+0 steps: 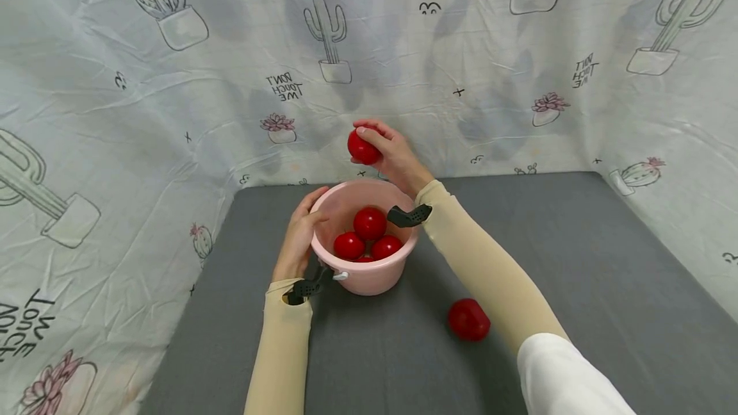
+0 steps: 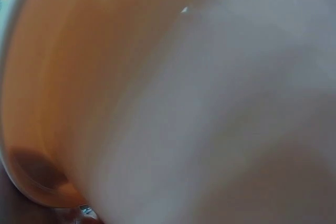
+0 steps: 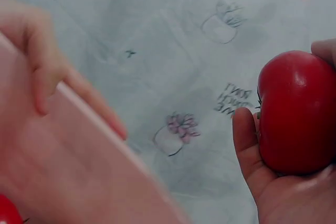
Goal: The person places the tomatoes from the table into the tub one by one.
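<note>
A pink bucket [image 1: 375,280] stands on the grey table with several red tomatoes [image 1: 370,223] inside. My left hand [image 1: 298,235] grips its left rim, thumb over the inside and fingers along the outside. Above the bucket's far edge, my right hand [image 1: 398,157] holds another red tomato [image 1: 362,147] between thumb and fingers. That tomato's stem side shows in the right wrist view, where the left hand [image 3: 47,56] also sits on the rim. The bucket wall [image 2: 31,103] fills much of the left wrist view, blurred, and hides most of the left hand there.
One more red tomato [image 1: 469,320] lies on the grey table [image 1: 369,364], right of the bucket and beside the right forearm. A white handle end [image 1: 341,276] sticks out at the bucket's front. Cactus-print cloth [image 1: 392,37] hangs behind and at both sides.
</note>
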`<state>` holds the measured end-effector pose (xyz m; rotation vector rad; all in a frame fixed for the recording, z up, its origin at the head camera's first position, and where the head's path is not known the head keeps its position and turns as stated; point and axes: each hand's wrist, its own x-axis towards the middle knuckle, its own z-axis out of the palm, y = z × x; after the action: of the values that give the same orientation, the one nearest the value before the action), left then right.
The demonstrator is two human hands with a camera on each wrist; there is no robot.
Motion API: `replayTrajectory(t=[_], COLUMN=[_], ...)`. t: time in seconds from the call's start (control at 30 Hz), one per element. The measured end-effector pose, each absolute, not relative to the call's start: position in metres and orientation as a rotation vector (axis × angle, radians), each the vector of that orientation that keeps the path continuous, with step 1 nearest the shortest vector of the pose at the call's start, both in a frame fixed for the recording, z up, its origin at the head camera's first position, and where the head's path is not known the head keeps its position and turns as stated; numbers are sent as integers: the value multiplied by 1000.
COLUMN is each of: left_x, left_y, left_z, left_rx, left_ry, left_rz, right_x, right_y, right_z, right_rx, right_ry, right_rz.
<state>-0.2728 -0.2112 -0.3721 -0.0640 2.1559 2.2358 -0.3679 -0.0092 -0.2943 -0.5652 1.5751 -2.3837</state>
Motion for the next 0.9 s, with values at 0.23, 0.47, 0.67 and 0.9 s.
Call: replayTrajectory(t=[0.23, 0.47, 0.67, 0.9], left_x=[-272, -272, -271, -272], left_y=[-212, -211, -210, -210], left_z=[-374, -376, -377, -376], left_rx=[-52, -45, -78, -91], left_ry=[2162, 2172, 2168, 2172], left_rz=[2251, 2248, 2239, 2234], right_x=[-366, -365, -362, -361], right_y=[-11, -8, -6, -6], right_z=[-313, -324, -327, -328], right_rx=[-586, -673, -726, -771], right_ry=[1661, 1703, 1791, 1853], right_rz=[-2255, -2106, -1988, -1925])
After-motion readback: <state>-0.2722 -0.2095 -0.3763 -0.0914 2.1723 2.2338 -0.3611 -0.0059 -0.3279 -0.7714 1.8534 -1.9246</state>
